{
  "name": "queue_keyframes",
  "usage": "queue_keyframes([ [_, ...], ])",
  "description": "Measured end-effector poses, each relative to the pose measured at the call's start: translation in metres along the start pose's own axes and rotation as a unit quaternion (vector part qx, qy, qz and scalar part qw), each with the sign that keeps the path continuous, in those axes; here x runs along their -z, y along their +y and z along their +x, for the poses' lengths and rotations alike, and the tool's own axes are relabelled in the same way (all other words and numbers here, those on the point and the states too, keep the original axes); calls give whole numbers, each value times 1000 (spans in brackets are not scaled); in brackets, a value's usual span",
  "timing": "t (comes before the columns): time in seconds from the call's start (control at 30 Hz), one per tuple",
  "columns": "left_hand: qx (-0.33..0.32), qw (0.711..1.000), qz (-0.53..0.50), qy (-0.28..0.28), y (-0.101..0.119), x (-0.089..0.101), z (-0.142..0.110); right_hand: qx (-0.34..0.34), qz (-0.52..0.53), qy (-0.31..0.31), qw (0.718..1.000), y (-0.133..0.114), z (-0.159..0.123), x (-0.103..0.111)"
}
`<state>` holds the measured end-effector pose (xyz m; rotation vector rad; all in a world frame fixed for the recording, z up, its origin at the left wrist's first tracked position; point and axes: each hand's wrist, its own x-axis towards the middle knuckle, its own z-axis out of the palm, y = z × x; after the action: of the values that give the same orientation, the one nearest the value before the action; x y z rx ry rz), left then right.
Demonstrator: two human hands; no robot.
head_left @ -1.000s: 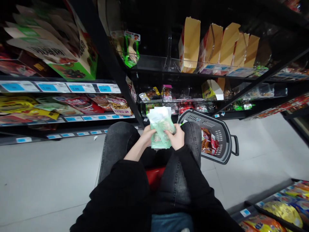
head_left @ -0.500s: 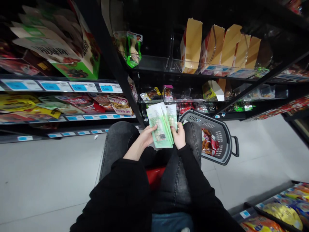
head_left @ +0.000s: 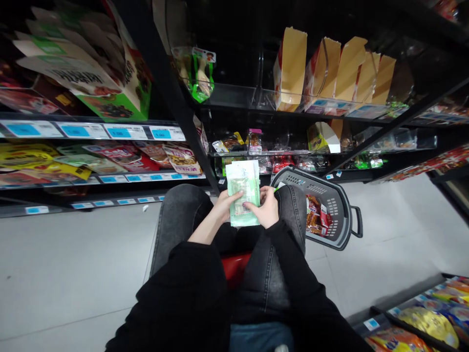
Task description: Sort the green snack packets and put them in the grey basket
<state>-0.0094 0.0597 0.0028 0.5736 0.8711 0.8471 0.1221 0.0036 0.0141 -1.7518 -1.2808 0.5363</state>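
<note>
I sit facing dark store shelves, knees in grey jeans. Both hands hold a small stack of pale green snack packets (head_left: pixel 242 188) upright above my lap. My left hand (head_left: pixel 225 208) grips the stack's left edge, thumb across the front. My right hand (head_left: pixel 266 209) is closed on the lower right edge, fingers pressed on the front packet. A barcode label shows on the front of the stack.
A grey shopping basket (head_left: pixel 331 195) with red snack packs stands on the floor right of my right knee. Shelves with boxes (head_left: pixel 289 68), bags and blue price tags (head_left: pixel 117 132) rise ahead. Another rack of yellow bags (head_left: pixel 428 320) is at lower right. A red stool edge (head_left: pixel 234 266) shows between my legs.
The packets, fanned out and tilted half a second ago, are now squared into one upright stack. My right hand has moved onto the front of it.
</note>
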Motion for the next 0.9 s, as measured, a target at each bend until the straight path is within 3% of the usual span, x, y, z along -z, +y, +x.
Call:
queue_keyframes([
  [0.1, -20, 999, 22, 13, -1, 1, 0, -23, 9, -34, 999, 2, 0, -4],
  [0.3, 6, 999, -30, -13, -3, 4, 4, -30, 58, -24, 998, 12, 5, -2],
  [0.43, -10, 1000, -6, -23, -4, 3, 5, -23, 61, -11, 998, 12, 6, 1],
  [0.5, -22, 1000, 5, 7, -4, 3, 6, -24, 53, 31, 998, 11, 5, 3],
  [0.6, -35, 998, 4, 52, -3, 4, 7, -45, 12, 176, 983, 10, 6, 13],
  [0.67, -51, 996, 10, 72, -3, 6, 9, -12, -34, 266, 963, 10, 6, 18],
  [0.7, -63, 995, 20, 79, -3, 6, 11, 28, -59, 282, 957, 10, 5, 20],
  [0.77, -85, 992, 48, 81, -6, 7, 13, 134, -109, 240, 955, 6, 2, 17],
  [0.83, -109, 989, 71, 71, -11, 6, 14, 230, -153, 129, 952, 0, -3, 7],
  [0.9, -129, 987, 80, 56, -14, 5, 14, 281, -180, 20, 943, -7, -8, -4],
])
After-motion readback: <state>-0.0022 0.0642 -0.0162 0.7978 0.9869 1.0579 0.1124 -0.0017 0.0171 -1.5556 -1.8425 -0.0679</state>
